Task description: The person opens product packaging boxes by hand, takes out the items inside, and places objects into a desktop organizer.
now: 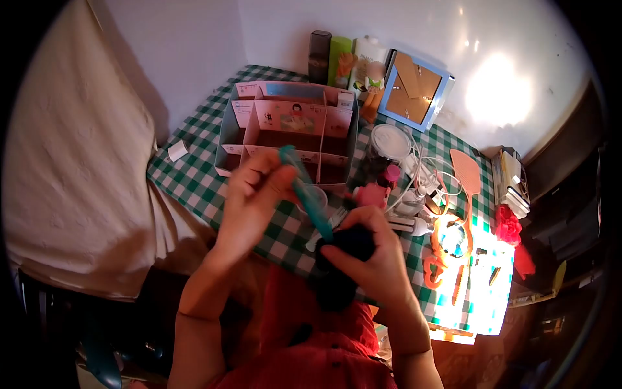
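My left hand (254,194) is closed with its fingers pinched on the upper end of a long teal strip (310,202). The strip slants down to the right, and its lower end meets a dark, soft-looking bundle (346,249). Whether the strip is stiff or cloth I cannot tell. My right hand (379,253) is wrapped round the bundle, thumb on the near side. Part of the bundle hangs down in front of the red clothing (304,337). Behind my hands stands a pink box with compartments (288,120).
A green checked tablecloth (194,126) covers the table. A lidded jar (391,142), white cables (421,168) and an orange fly swatter (465,172) lie to the right. Bottles (370,55) and a blue frame (414,91) stand at the back. A white roll (177,151) sits at left.
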Available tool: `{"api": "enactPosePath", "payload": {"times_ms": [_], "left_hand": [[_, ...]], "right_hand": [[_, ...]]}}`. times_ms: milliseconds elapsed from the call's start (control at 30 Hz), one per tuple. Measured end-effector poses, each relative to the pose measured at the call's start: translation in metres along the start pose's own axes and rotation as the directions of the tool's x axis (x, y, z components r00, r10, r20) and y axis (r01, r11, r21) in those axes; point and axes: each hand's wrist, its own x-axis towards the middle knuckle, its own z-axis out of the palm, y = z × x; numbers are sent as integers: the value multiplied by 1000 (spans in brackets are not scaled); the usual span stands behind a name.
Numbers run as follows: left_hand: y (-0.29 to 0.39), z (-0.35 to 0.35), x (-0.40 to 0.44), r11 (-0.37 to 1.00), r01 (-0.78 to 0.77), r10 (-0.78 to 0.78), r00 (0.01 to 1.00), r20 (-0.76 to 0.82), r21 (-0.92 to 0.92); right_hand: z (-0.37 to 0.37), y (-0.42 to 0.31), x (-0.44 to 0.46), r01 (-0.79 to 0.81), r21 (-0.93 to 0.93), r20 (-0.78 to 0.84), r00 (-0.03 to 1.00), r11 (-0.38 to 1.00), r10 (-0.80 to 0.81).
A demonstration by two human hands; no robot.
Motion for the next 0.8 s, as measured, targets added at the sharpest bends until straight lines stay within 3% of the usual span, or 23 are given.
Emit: {"api": "enactPosePath", "payload": {"times_ms": [33, 67, 100, 167, 233, 300, 400, 567, 633, 700, 767, 800], "left_hand": [[-3, -5, -1, 995, 1, -10, 996, -91, -96], [-11, -17, 0, 992, -91, 81, 991, -111, -87], [-12, -29, 2, 992, -88, 79, 991, -108, -88], [-14, -45, 8, 981, -192, 166, 915, -369, -37], [-22, -31, 13, 987, -160, 161, 916, -366, 34], [-38, -10, 20, 834, -60, 120, 990, -75, 549], [-64, 20, 37, 827, -103, 144, 989, -31, 552], [-96, 36, 61, 581, -125, 36, 991, 128, 804], [-100, 37, 71, 589, -98, -21, 991, 136, 802], [-106, 36, 86, 460, -218, 154, 974, 165, 861], [-103, 30, 115, 519, -222, 139, 975, 174, 826], [-111, 25, 132, 469, -300, 301, 939, 170, 830]], "right_hand": [[-7, 3, -5, -6, -2, 2, 1000, 1000, 6], [-16, 8, -11, -27, -18, 18, 999, 999, 27], [-24, 12, -16, -45, -34, 33, 998, 998, 46], [-38, 15, -25, -82, -37, 16, 996, 996, 83], [-45, 23, -29, -146, 348, -127, 971, 926, 201], [-48, 22, -28, -146, 363, -159, 964, 920, 215], [-45, 21, -24, -100, 341, -71, 989, 935, 131], [-36, 30, -13, -121, 379, -3, 991, 918, 132], [-33, 32, -4, -155, 392, 53, 988, 907, 146], [-30, 34, 6, -150, 411, 65, 989, 899, 135], [-29, 38, 13, -171, 404, 116, 984, 899, 135], [-28, 42, 16, -145, 391, 129, 986, 909, 102]]}}
